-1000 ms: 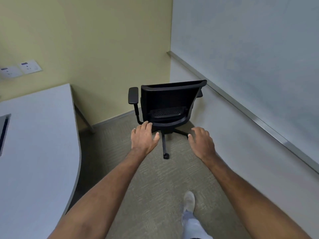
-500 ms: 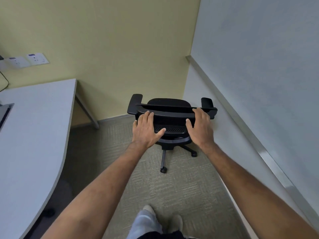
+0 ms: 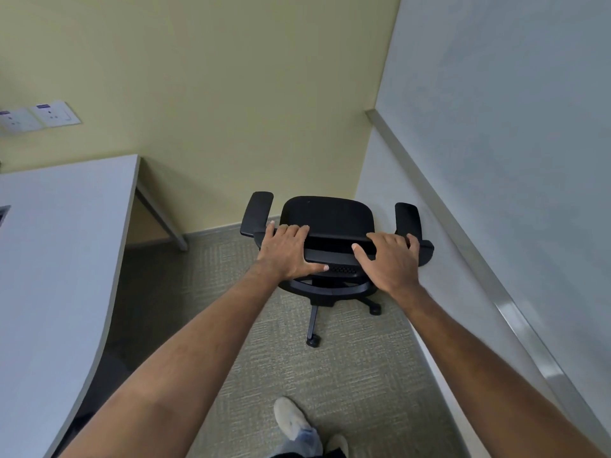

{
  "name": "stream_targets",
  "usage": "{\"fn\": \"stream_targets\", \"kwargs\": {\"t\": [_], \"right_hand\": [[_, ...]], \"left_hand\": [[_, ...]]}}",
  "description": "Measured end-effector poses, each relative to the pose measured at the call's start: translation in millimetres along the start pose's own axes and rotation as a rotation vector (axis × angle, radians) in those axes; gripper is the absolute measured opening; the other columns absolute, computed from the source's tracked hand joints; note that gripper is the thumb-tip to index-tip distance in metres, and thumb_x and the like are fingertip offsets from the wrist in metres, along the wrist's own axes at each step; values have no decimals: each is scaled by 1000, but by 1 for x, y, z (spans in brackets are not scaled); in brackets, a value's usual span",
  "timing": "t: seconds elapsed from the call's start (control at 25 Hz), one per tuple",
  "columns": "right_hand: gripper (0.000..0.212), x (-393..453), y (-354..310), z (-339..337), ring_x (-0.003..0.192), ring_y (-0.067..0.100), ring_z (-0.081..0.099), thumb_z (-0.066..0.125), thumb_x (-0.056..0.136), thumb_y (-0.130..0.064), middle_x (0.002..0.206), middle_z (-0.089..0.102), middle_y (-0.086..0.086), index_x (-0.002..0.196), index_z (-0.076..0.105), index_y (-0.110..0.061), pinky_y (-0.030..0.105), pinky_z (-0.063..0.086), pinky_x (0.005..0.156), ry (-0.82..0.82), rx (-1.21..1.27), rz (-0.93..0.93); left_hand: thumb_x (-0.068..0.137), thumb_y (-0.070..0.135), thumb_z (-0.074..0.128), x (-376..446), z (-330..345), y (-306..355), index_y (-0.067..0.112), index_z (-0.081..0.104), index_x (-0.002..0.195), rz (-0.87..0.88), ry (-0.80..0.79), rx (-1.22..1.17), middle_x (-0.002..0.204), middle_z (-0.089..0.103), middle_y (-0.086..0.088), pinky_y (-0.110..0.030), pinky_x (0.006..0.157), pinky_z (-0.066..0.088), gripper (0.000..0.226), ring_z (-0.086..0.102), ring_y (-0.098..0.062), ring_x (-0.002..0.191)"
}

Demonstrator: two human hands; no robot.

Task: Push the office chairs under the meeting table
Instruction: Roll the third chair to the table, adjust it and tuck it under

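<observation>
1. The left hand (image 3: pixel 287 251) is lying over the top edge of the black office chair (image 3: pixel 330 223) backrest, fingers curling over the far side and thumb stretching along the near face; it is gripping the backrest near its left end.
2. The right hand (image 3: pixel 388 261) is doing the same near the right end, fingers draping over the top edge and thumb pointing inward, so it too is holding the backrest.
3. Both forearms are reaching forward and slightly inward from the bottom corners of the view, elbows nearly straight, wrists level with the backrest top.
4. The chair is standing in the corner of the room, facing the yellow wall (image 3: pixel 231 94), its right armrest (image 3: pixel 408 218) just beside the pale side wall (image 3: pixel 413 292) and its wheeled base (image 3: pixel 314 338) resting on the carpet (image 3: pixel 297 375).
5. The meeting table (image 3: pixel 59 259) is lying to the left, well apart from the chair, with open carpet between them.
6. By my judgement the step in hand is taking hold of this chair; it is not yet under the table.
7. The next move is likely calling for swinging the chair leftward on its castors, turning the seat toward the curved table edge, then pushing it in while keeping the armrests clear of the tabletop.
8. A shoe (image 3: pixel 291 418) is showing below, planted behind the chair.
</observation>
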State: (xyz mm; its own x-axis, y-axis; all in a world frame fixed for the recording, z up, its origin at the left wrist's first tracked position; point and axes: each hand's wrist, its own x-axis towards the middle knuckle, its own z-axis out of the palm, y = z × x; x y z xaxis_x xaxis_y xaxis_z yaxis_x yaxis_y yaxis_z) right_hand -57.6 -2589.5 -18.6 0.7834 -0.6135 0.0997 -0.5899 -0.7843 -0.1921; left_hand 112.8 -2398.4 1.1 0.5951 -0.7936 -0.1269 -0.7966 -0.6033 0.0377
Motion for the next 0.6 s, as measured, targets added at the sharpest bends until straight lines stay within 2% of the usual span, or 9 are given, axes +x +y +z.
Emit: {"fn": "stream_targets", "kwargs": {"t": [0.12,0.2,0.4,0.6], "right_hand": [[66,7,-1,6,113,24,69,34,93,-74,116,78,-3,120,74,-28,52,42,112,91,6,-18],[60,9,-3,6,100,22,72,38,92,-70,103,79,-6,110,77,-27,48,49,103,114,14,-36],[48,11,-12,6,81,19,69,44,93,-60,85,76,-8,95,77,-25,41,51,91,150,31,-48],[45,14,-9,5,77,19,67,46,92,-57,81,74,-8,90,76,-24,40,51,88,158,34,-83]], "left_hand": [[61,105,37,19,-4,-14,24,46,146,86,-57,16,141,61,-4,-51,115,37,117,56,-30,129],[60,105,38,23,-2,-21,25,51,138,107,-43,33,127,68,-1,-47,104,45,112,63,-28,116],[62,104,38,22,2,-28,25,60,117,103,65,86,99,72,3,-42,89,50,99,67,-23,91],[63,104,36,16,-2,-23,24,59,111,81,60,98,93,70,3,-42,88,52,96,66,-22,86]]}}
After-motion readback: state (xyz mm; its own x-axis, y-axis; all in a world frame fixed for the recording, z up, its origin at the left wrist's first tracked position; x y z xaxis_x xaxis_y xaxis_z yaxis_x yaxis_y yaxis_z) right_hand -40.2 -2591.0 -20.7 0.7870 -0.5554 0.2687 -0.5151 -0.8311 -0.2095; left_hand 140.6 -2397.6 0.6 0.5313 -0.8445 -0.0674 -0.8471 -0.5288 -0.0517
